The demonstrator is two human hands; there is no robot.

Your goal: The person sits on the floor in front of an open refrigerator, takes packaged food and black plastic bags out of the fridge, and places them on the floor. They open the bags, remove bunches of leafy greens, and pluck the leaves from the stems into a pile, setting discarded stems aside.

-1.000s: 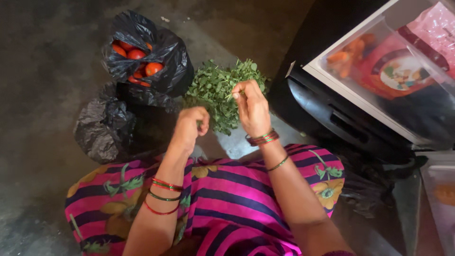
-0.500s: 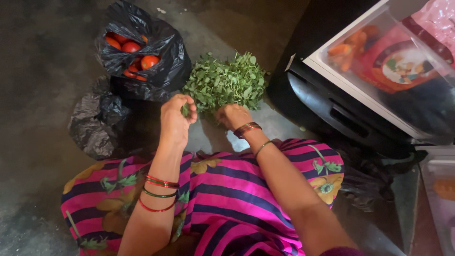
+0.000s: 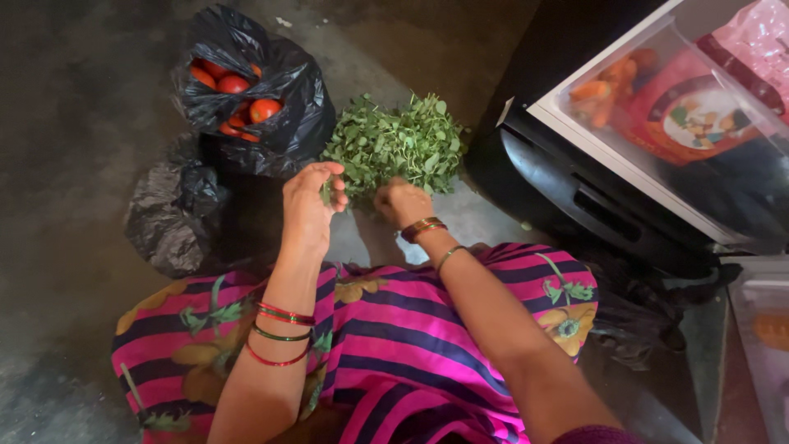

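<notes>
Left fingers [image 3: 333, 182] curled in on a small tuft of green leaves, thumb against fingertips, pinching it; I see the left hand [image 3: 308, 205] raised, back of hand toward me, wrist cocked up, just at the near edge of the pile of leafy greens [image 3: 394, 148]. Right fingers are down in the greens, hidden under the knuckles, so I read them as clenched into the near stems but cannot tell exactly what they hold; right hand [image 3: 401, 201] sits low, knuckles up, touching the pile's near side. Hands close together, not touching. Left forearm runs up from lower left, elbow bent, red and green bangles [image 3: 279, 333] stacked mid-forearm. Right forearm comes in from lower right, angled across the lap, bangles at the wrist. Both arms over a pink and purple striped garment [image 3: 411, 337] with flower print. The greens lie on the floor [image 3: 74, 123], dark concrete, straight ahead of the hands. Just left of the greens, touching them, an open black plastic bag [image 3: 288, 107] with red tomatoes [image 3: 238, 90] inside. A second crumpled black bag [image 3: 168, 218] nearer me on the left. To the right, an open fridge door shelf [image 3: 657, 131] with packets in it.
</notes>
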